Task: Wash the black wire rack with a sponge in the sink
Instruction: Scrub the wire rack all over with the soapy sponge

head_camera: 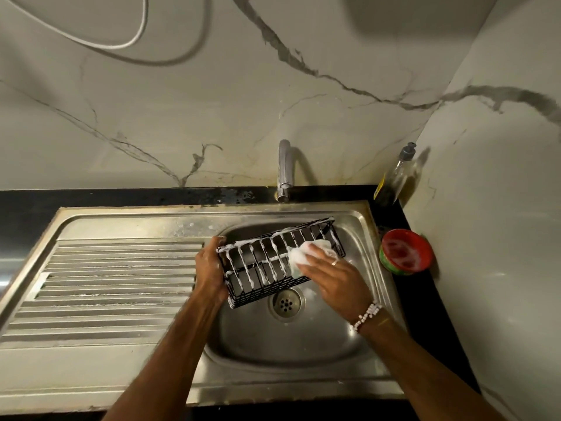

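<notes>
Steel sink (306, 338) is the anchor. Over its basin, just above the drain (285, 303), left hand (209, 268) clamps the black wire rack (279, 259) by its left end, tilted, foam on the wires. Right hand (337, 281) w/ ring & bead bracelet presses a soapy sponge (306, 253) onto the rack's right half. Right of sink: red bowl (405, 252). Behind it: tap (285, 168), soap bottle (394, 177) in the corner.

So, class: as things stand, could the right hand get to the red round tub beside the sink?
Probably yes. The right hand, pressing the foamy sponge on the black wire rack, has only bare steel sink rim between it and the red tub; it must drop the sponge first.
</notes>
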